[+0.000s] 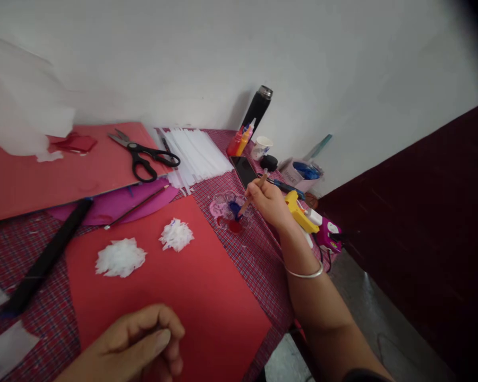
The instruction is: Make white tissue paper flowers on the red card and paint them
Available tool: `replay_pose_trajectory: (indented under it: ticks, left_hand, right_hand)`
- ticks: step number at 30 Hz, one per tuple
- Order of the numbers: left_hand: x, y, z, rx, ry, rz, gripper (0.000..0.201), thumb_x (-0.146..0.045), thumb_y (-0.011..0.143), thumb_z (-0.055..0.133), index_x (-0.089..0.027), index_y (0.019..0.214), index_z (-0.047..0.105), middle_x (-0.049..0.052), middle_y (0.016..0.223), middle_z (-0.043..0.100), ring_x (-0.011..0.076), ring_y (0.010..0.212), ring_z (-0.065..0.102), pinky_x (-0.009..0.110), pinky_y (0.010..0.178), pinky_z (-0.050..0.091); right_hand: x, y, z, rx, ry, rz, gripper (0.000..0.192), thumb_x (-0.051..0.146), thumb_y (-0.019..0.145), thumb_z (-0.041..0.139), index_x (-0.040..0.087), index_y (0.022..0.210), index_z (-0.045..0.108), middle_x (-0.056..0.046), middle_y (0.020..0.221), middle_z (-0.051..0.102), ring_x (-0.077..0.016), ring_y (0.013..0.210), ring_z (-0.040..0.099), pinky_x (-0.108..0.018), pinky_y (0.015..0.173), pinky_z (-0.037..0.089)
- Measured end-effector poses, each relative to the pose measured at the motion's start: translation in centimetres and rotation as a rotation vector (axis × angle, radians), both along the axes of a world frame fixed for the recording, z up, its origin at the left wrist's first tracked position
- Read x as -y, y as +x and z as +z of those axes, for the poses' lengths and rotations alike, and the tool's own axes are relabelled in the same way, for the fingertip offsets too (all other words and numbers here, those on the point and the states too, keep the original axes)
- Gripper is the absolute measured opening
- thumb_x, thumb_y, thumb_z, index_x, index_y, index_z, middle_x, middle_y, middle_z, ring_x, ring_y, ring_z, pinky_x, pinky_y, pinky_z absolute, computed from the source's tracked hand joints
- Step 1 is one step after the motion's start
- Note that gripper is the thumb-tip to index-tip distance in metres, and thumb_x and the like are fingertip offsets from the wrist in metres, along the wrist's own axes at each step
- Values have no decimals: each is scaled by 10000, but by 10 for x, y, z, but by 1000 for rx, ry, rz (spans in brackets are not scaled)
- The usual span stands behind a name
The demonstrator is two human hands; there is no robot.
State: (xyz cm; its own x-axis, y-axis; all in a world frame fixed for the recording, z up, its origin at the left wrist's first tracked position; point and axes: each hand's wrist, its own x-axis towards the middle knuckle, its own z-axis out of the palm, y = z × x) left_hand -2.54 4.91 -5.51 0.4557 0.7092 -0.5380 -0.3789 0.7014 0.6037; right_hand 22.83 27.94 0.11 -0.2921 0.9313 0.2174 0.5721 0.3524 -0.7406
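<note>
My right hand (267, 203) is closed round a flat wooden stick (245, 206). Its lower end dips into blue paint in a clear, flower-shaped paint palette (218, 200); red and pinkish paint lie in other wells. My left hand (149, 342) hovers above the near part of a red sheet of paper (207, 286), fingers loosely curled and thumb against them, with nothing visible in it. Two clumps of white paper pieces rest on that sheet: a larger clump (120, 258) at left and a smaller clump (176, 235), with a few blue specks, beside it.
Scissors (143, 155) lie on a red board (103, 175). Beyond are white strips (199, 156), paint bottles (241, 140), a black flask (257, 109), a paper cup (262, 147) and a phone (244, 171). A yellow glue gun (300, 212) lies right of my forearm, near the table edge.
</note>
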Motion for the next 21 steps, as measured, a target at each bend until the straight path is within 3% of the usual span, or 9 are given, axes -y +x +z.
replay_pose_trajectory:
  ticks: [3, 6, 10, 14, 21]
  left_hand:
    - [0, -1, 5, 1, 26, -9, 248, -429, 796, 734, -186, 810, 685, 37, 720, 673, 165, 669, 640, 254, 588, 499]
    - [-2, 1, 9, 21, 54, -16, 256, -436, 797, 729, -185, 808, 679, 33, 708, 664, 158, 663, 633, 255, 601, 503]
    - [-5, 4, 11, 41, 71, -20, 306, -482, 768, 747, -185, 791, 676, 21, 686, 668, 145, 639, 632, 238, 584, 497]
    - [-5, 3, 11, 11, 60, -33, 305, -485, 775, 738, -187, 794, 674, 18, 689, 676, 139, 638, 627, 237, 597, 497]
    - [-1, 3, 3, 17, 89, -39, 276, -470, 792, 704, -196, 803, 672, 24, 682, 664, 161, 631, 621, 277, 606, 507]
  right_hand:
    - [3, -1, 2, -57, 29, -18, 294, 376, 939, 485, 180, 732, 559, 29, 585, 505, -93, 508, 440, -247, 539, 348]
    - [13, -8, 5, -259, 52, -49, 316, 420, 944, 497, 186, 741, 564, 53, 502, 438, -83, 442, 380, -234, 465, 296]
    - [35, -32, 0, -507, -133, 122, 322, 482, 948, 496, 198, 822, 578, 50, 509, 508, -79, 416, 409, -215, 421, 302]
    - [52, -55, -12, -557, -337, 297, 327, 514, 923, 529, 194, 904, 591, 16, 613, 622, -90, 454, 500, -217, 438, 377]
    - [52, -62, -22, -541, -341, 280, 356, 543, 913, 527, 194, 928, 597, 10, 648, 633, -93, 486, 521, -228, 484, 415]
